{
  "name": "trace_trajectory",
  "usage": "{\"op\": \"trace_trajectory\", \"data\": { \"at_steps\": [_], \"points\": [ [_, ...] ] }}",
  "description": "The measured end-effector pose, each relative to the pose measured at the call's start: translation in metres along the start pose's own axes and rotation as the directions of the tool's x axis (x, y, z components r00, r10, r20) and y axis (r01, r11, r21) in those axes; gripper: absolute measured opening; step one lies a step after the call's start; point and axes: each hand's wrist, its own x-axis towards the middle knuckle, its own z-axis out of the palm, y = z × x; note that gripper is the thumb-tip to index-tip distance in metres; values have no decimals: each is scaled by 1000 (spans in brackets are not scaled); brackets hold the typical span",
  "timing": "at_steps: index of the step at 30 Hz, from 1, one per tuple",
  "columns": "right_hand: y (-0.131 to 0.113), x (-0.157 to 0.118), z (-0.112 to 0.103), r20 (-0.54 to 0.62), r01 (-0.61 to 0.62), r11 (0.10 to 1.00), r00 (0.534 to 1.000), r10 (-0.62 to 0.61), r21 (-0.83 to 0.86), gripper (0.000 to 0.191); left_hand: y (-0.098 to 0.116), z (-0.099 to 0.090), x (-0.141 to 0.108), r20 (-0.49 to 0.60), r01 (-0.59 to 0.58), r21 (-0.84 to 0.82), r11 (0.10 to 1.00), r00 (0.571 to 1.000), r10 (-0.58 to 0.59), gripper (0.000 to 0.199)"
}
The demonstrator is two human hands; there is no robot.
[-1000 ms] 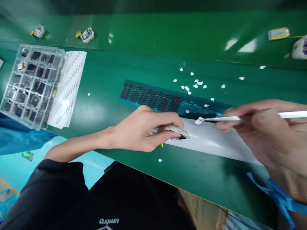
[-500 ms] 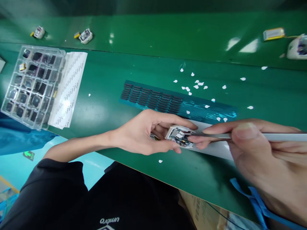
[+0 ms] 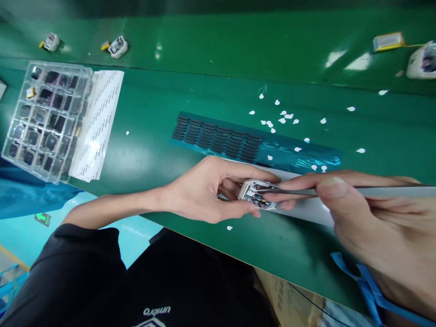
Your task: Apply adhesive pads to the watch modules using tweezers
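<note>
Between the thumb and fingers of my left hand (image 3: pixel 211 190) is a small white device (image 3: pixel 258 194), its open side showing circuit parts. My right hand (image 3: pixel 361 213) pinches long metal tweezers (image 3: pixel 388 192) from the right. Their tips reach into the open side of the device, and my right fingertips are at its edge. A white sheet (image 3: pixel 306 212) lies beneath both hands. Just behind my left hand is a blue film strip (image 3: pixel 299 154) with rows of dark pads (image 3: pixel 218 138).
Small white stickers (image 3: pixel 289 116) are scattered behind and right of the device. A clear compartment tray (image 3: pixel 51 122) and printed white sheets (image 3: pixel 98 127) lie at the left. White devices with yellow batteries stand at the back left (image 3: pixel 118 47) and back right (image 3: pixel 422 61).
My right hand and the tweezers have shifted slightly left, their tips further over the device. The device has moved slightly right in my left hand's grip. The view has shifted a little.
</note>
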Motion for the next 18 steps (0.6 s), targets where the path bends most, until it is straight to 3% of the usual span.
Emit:
{"op": "trace_trajectory", "data": {
  "at_steps": [14,18],
  "points": [
    [-3,0,4,-15,-39,999,999,39,-28,24,0,3,1,-48,7,-32,999,999,-9,38],
    [-12,-1,4,-19,-43,988,999,41,-147,23,-2,4,2,-96,-16,3,1000,995,16,29]
  ]
}}
